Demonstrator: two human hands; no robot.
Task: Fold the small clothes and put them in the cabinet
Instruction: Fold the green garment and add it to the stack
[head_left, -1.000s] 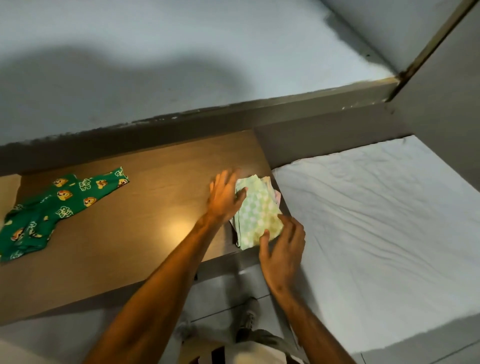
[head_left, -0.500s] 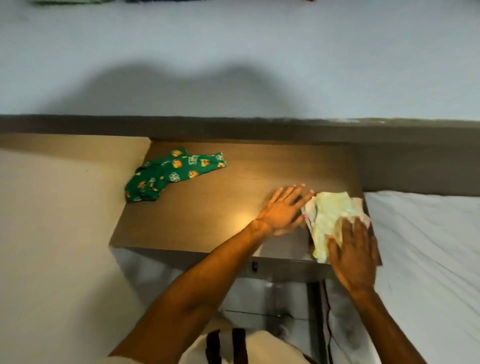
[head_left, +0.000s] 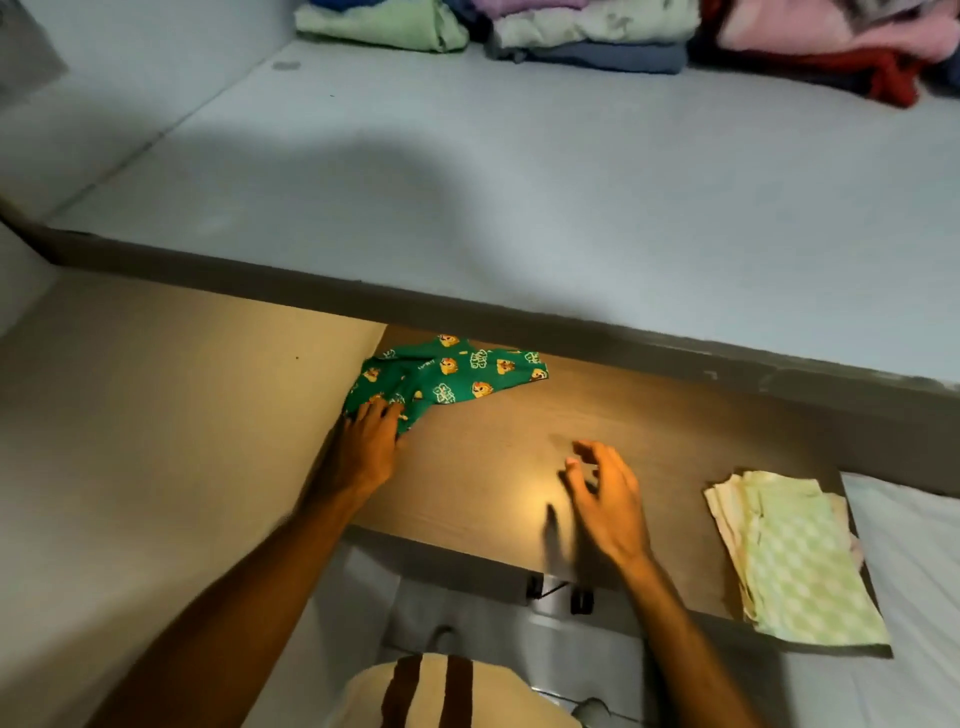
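wooden table | white bedsheet right of it | grey floor tiles below

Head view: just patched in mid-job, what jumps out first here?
The green printed garment lies unfolded at the back left of the wooden tabletop, with the left hand on its near corner. The right hand hovers open over the middle of the table. A folded pale green checked stack sits at the table's right edge, and more folded clothes lie on the pale surface behind.
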